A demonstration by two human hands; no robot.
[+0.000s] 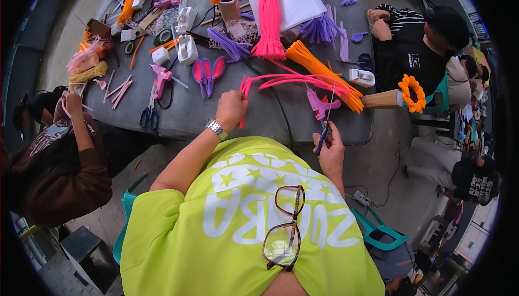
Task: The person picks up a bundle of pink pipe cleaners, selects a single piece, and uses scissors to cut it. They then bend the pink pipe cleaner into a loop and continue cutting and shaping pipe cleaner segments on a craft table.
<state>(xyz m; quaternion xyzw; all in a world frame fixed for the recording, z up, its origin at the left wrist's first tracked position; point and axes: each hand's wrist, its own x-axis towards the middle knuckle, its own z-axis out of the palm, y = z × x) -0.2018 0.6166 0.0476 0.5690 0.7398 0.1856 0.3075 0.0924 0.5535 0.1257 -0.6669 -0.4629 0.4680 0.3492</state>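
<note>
Two hands work: left hand (231, 108) fisted around pink stems (292, 80); right hand (331, 147) pinches blue scissors (323, 137).

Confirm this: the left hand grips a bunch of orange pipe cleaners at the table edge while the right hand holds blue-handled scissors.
Wrong colour. In the head view the left hand grips pink pipe cleaners, not orange, at the table edge. The right hand does hold the blue-handled scissors.

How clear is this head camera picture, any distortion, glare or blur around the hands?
Head view: strong fisheye bend, so the grey table edge curves and black corners ring the frame; soft even light, faint shadows, no glare; the left hand gripping pink pipe cleaners and the right hand with scissors look sharp; people at the rim look stretched.
</note>
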